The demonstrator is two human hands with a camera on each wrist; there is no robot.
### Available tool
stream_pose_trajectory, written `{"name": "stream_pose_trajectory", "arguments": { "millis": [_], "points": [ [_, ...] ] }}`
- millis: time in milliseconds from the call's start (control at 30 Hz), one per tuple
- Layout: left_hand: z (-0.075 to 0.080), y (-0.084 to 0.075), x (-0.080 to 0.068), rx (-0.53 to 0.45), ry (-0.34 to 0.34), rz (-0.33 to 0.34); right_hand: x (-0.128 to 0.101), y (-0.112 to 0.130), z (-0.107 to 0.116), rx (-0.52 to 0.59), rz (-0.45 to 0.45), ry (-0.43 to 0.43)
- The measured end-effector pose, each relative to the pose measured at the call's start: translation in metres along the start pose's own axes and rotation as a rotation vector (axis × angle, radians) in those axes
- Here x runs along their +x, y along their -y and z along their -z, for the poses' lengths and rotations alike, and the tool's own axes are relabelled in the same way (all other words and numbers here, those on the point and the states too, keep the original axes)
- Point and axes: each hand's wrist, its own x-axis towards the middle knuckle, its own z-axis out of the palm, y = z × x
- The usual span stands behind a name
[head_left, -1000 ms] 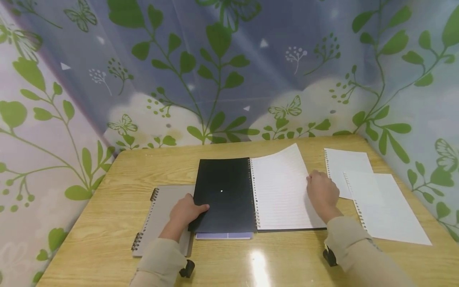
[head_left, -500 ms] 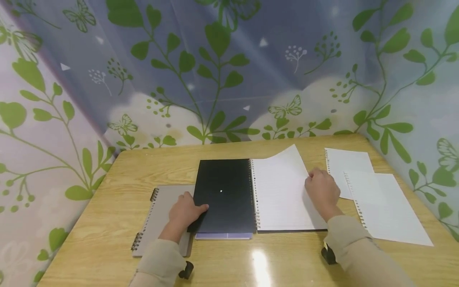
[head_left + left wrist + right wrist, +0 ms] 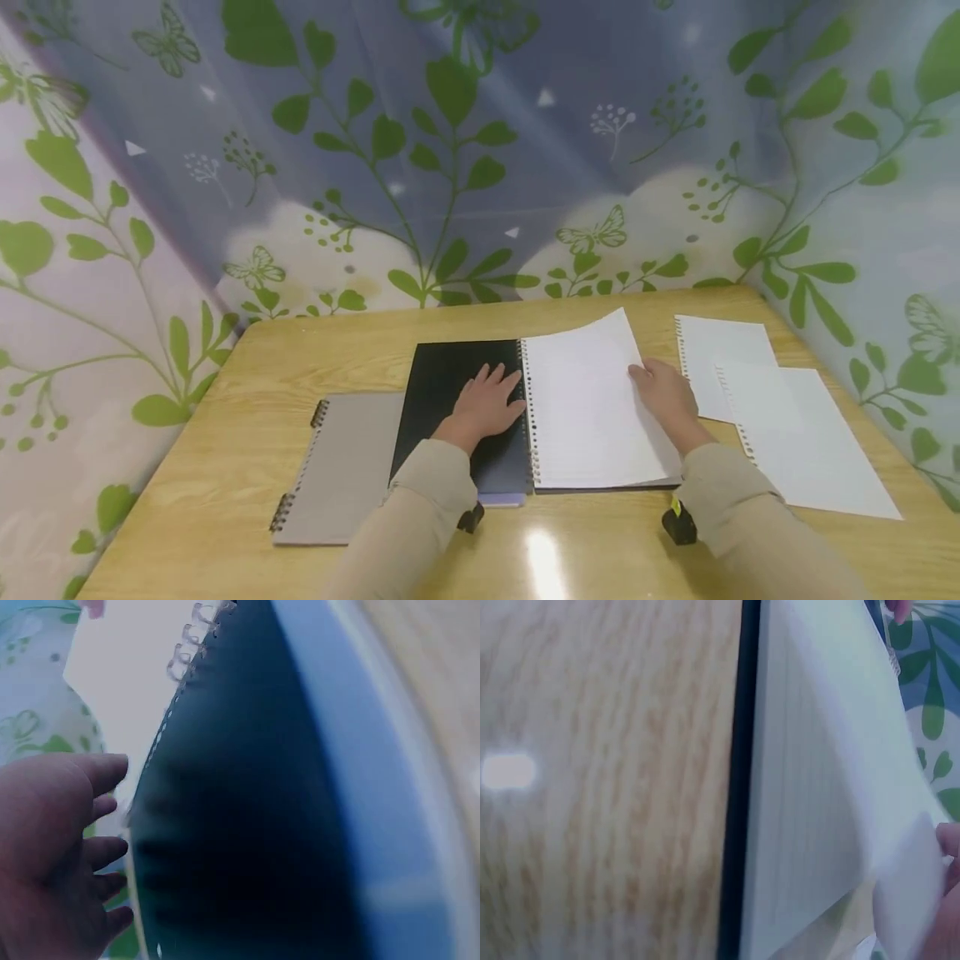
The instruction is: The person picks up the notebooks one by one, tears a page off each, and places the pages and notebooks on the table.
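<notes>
The open spiral notebook (image 3: 525,417) lies in the middle of the wooden table (image 3: 225,467), right in front of the person, and both hands are on it. Its black cover (image 3: 450,392) is folded out flat to the left of the wire binding; the lined white page (image 3: 585,400) sits to the right, its far corner lifting off the stack beneath.

No brand, label or handwriting can be read anywhere: the page shows only faint ruled lines, and the cover is plain apart from a small pale dot too tiny to make out.

The left hand (image 3: 487,404) rests flat on the black cover just beside the spiral, fingers spread and straight, holding nothing. The right hand (image 3: 663,392) sits at the outer edge of the lined page, fingers curled at the paper's edge where the sheet curves up; it seems to have the edge pinched.

A grey spiral notebook (image 3: 337,467) lies closed just left of the black cover, and two loose sheets (image 3: 780,425) lie overlapping near the right edge of the table.
</notes>
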Motion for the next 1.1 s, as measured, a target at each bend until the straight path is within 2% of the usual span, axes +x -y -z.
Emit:
{"name": "stream_pose_trajectory", "arguments": {
  "millis": [133, 267, 467, 567, 733, 833, 1000, 1100],
  "points": [
    [-0.003, -0.005, 0.011, 0.1, 0.071, 0.09, 0.004, -0.003, -0.008, 0.069, -0.025, 0.049],
    [-0.001, -0.008, 0.014, 0.178, 0.08, 0.109, 0.007, -0.008, -0.01, 0.13, -0.088, 0.133],
    [-0.003, -0.014, 0.015, 0.115, 0.097, 0.121, 0.009, -0.014, -0.004, 0.187, -0.17, 0.225],
    [-0.004, -0.014, 0.017, 0.121, 0.097, 0.126, 0.01, -0.016, -0.002, 0.184, -0.166, 0.244],
    [-0.001, -0.014, 0.019, 0.2, 0.099, 0.114, 0.01, -0.016, -0.005, 0.149, -0.16, 0.249],
    [0.003, -0.015, 0.02, 0.202, 0.108, 0.124, 0.011, -0.016, -0.007, 0.117, -0.142, 0.238],
    [0.003, -0.018, 0.023, 0.184, 0.092, 0.162, 0.01, -0.016, -0.009, 0.056, -0.082, 0.21],
    [0.0, -0.021, 0.027, 0.214, 0.066, 0.173, 0.009, -0.016, -0.009, 0.053, -0.046, 0.195]
  ]
}}
